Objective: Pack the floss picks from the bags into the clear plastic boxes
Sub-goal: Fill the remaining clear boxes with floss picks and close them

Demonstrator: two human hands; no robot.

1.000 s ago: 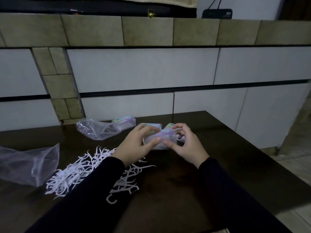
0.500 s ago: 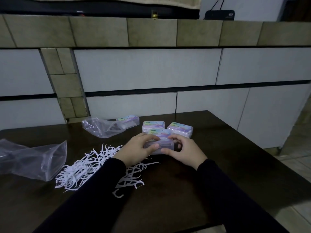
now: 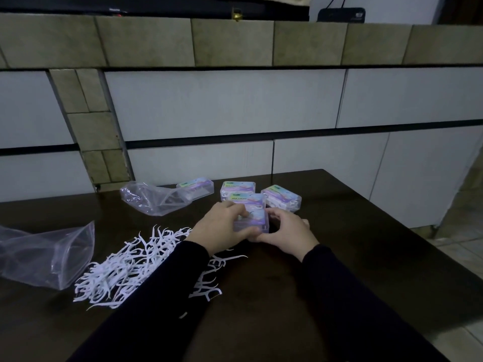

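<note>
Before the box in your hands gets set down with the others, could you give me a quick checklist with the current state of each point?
1. Both hands hold the box: left hand and right hand grip the clear box from either side. Ok.
2. Lid fully snapped shut: cannot tell, fingers cover the edges.
3. Box filled with picks: cannot tell.
4. Free table to the right of the packed boxes: ok.
5. All picks packed: not ok, a loose pile of floss picks lies by the left sleeve.
6. Bag emptied: looks empty, ok.

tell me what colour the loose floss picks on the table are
White; the floss picks show best in the head view, the only one.
</note>
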